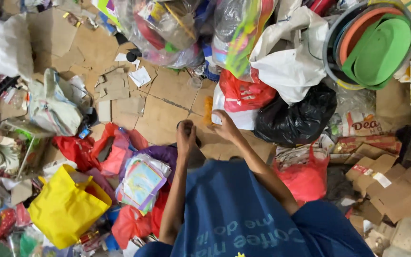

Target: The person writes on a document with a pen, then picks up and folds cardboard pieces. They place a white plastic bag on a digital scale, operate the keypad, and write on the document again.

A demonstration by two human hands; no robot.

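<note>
Head view, left hand (185, 134) hiding small dark object, right hand (224, 124) beside

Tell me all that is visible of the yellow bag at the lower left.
The yellow bag looks like a soft shopping bag of thin, non-woven fabric, plain bright yellow. It lies tilted on the heap, creased, its mouth towards the upper right, where a loop handle shows at the rim. What it contains cannot be seen. Red plastic bags lie just above it. Neither hand touches it.

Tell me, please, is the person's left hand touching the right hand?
Apart. The head view shows bare cardboard floor between the left hand and the right hand, a plain gap.
</note>
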